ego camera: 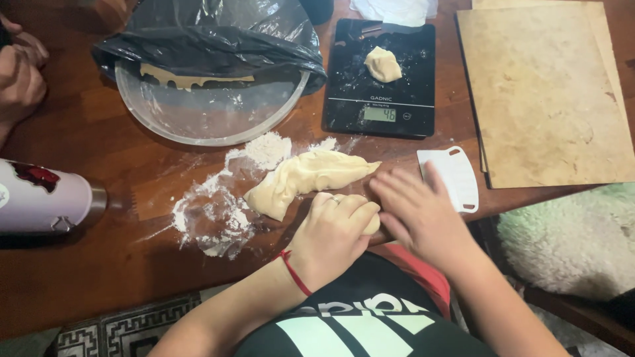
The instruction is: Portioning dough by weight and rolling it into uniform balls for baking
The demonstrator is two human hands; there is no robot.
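Your hands (370,221) sit at the near table edge w/ the dough slab (307,178) touching them on the far side; flour patch (218,205) blocks a clean path to your left; white scraper (453,177) lies just beside your right hand; scale (380,99) w/ dough lump (383,65) stands beyond the slab, bowl (198,116) under black bag (211,33) next to it; boards (549,92) fill the far right; bottle (43,197) lies far left; bare wood btwn bottle & flour is open.
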